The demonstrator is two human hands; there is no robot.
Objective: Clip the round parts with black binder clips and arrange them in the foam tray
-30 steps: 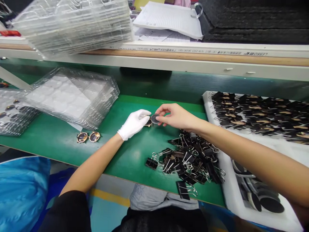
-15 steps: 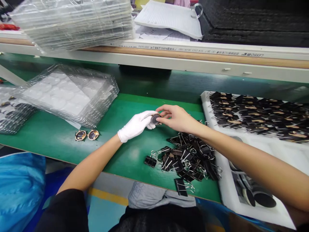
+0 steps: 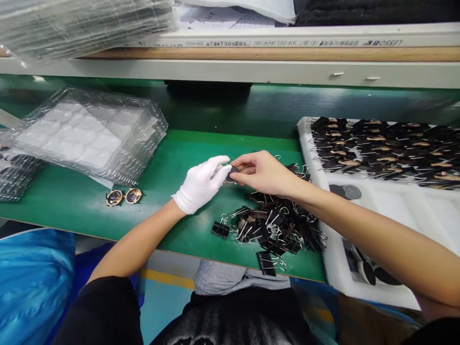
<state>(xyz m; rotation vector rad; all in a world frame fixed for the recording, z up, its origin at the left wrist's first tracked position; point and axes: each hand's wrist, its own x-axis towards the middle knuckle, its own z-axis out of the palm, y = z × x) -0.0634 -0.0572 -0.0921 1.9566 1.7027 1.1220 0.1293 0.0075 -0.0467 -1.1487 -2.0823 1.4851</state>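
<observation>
Above the green table, both my hands meet at a small round dark disc with a gold-coloured edge [image 3: 233,175]. My left hand [image 3: 201,183], in a white glove, grips it from the left, the thumb at its near side and a forefinger raised above. From the right, my bare right hand [image 3: 264,173] pinches it between thumb and fingers, hiding part of it. Black binder clips [image 3: 276,225] with silver handles lie heaped just below the right hand. Farther left on the table rests a round gold-rimmed pair of tinted glasses [image 3: 124,196].
Clear plastic trays [image 3: 89,136] are stacked at the left. A white foam box [image 3: 334,268] stands at the right, with rows of black clips [image 3: 388,151] and round dark discs [image 3: 384,276] inside. A shelf [image 3: 251,72] runs across the back, carrying more trays and papers.
The view has tilted downward a little. My left forefinger has lifted off and opened slightly above the disc, while my right hand stays pinched on it.
</observation>
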